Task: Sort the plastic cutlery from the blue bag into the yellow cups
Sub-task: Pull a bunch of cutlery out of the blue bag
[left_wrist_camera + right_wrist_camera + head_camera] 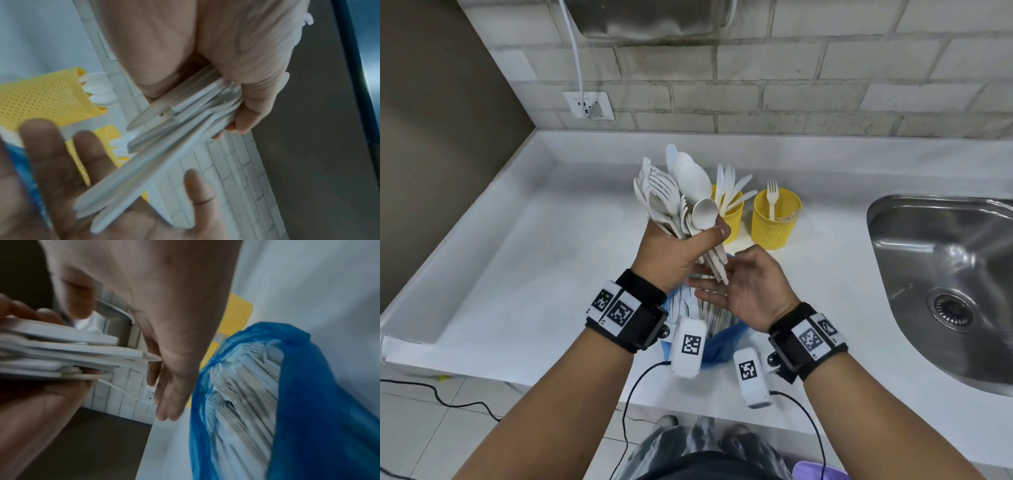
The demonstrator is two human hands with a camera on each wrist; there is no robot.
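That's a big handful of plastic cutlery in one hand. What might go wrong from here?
The left hand grips a mixed bundle of cutlery by the handles; pieces might slip as the open right hand pulls one out. Spoons and forks are tangled, so one may land in the wrong yellow cup.

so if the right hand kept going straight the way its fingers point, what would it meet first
Most likely the handle ends of the cutlery bundle gripped by the left hand; the right hand is already almost touching them, though depth is unclear.
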